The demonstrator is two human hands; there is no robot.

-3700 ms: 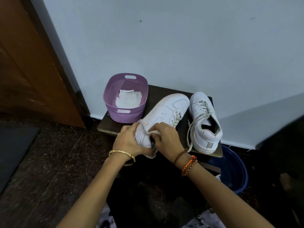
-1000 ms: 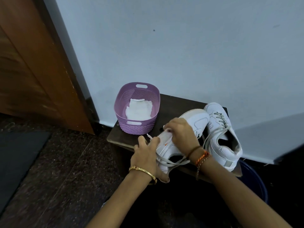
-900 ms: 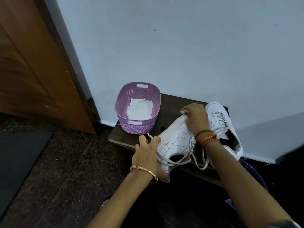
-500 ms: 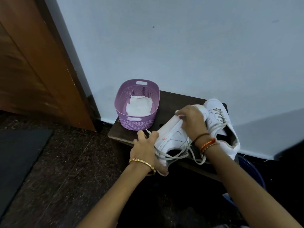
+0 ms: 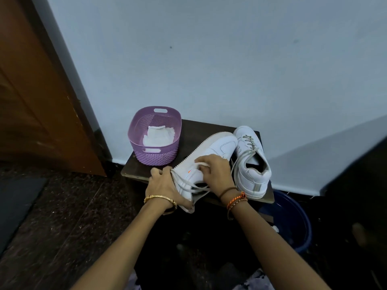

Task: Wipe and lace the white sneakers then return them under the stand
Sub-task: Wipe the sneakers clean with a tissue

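Note:
One white sneaker (image 5: pixel 222 145) lies tilted on its side on the dark wooden stand (image 5: pixel 194 130), its sole facing left and its heel hanging over the front edge. My left hand (image 5: pixel 163 185) grips that heel. My right hand (image 5: pixel 215 172) presses on the sneaker's side near the orange mark, fingers curled over what looks like a small white wipe (image 5: pixel 201 164). Loose laces (image 5: pixel 192 186) trail between my hands. The second white sneaker (image 5: pixel 251 170) stands upright at the right of the stand, laced, with its lace ends loose.
A purple basket (image 5: pixel 155 155) holding white wipes (image 5: pixel 159 137) sits at the stand's left end. A blue tub (image 5: pixel 293 222) is on the floor under the stand's right side. A brown door (image 5: pixel 31 101) stands to the left, and the wall is close behind.
My right hand has slid from the sneaker's toe back along its side toward the heel. My left hand has kept its grip on the heel.

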